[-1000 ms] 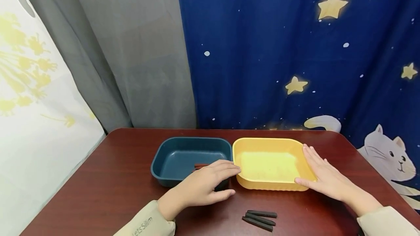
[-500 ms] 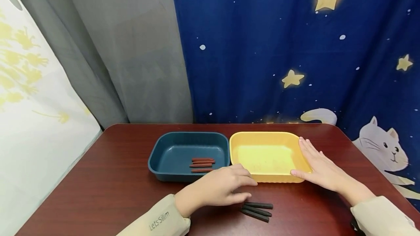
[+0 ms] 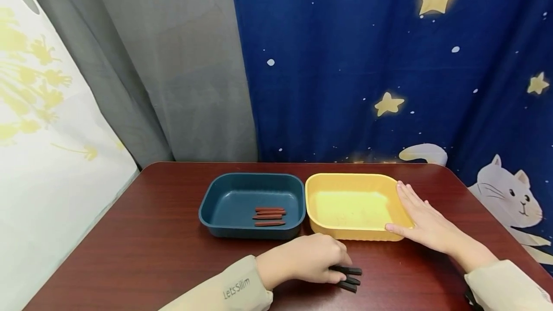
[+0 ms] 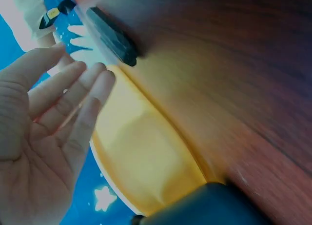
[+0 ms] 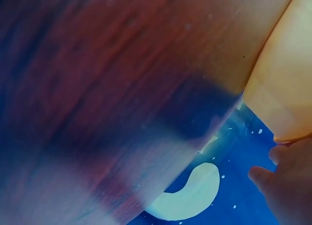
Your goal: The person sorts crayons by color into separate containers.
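Three black crayon-like sticks lie on the table near the front. My left hand is lowered over their left ends, hiding part of them. In the left wrist view that hand has loosely bent fingers, and the sticks lie beyond the fingertips with a visible gap. My right hand rests with extended fingers against the right side of a yellow bin, thumb at its front corner. Only part of the right hand shows in the right wrist view, beside the bin.
A dark blue bin stands left of the yellow one, close against it. Several reddish-brown sticks lie inside it. The dark red table ends at curtains, with a blue starry curtain behind the bins.
My left hand has moved right and towards me, from the blue bin's near right corner to the black sticks. The reddish-brown sticks are now uncovered. My right hand stays at the yellow bin.
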`<state>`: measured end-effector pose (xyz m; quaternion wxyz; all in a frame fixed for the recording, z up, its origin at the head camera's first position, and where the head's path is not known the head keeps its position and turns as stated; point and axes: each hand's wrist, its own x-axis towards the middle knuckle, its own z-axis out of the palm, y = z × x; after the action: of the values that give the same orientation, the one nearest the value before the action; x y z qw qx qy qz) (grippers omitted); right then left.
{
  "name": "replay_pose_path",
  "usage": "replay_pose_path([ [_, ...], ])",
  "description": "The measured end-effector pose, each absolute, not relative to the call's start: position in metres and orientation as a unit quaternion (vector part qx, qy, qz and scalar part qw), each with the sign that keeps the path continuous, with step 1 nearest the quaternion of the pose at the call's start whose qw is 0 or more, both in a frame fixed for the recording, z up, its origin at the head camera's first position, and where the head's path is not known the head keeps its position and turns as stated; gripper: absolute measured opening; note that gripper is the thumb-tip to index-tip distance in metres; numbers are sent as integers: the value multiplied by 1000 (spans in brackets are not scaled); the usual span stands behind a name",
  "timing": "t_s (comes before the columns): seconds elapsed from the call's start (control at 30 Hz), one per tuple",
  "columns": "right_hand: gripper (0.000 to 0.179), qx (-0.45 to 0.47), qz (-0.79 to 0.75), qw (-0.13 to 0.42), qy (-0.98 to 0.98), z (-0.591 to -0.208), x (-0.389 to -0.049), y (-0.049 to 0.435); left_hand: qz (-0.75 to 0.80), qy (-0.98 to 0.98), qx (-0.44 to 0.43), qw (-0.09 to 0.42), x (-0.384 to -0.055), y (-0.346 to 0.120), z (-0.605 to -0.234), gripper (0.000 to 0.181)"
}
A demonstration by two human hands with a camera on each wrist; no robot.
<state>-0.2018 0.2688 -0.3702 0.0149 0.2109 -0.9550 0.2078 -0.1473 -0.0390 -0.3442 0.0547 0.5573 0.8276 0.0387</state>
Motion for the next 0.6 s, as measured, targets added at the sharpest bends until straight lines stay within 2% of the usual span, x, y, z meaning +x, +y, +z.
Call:
replay_pose_path([
  [0.33,103,211,218,14,-953,-373,-201,270,0,841,534,85,-153,-32,-352,26],
  [0.6,103,209,219,14,-953,-372,-202,270,-1,840,537,80,-155,-31,-353,23],
])
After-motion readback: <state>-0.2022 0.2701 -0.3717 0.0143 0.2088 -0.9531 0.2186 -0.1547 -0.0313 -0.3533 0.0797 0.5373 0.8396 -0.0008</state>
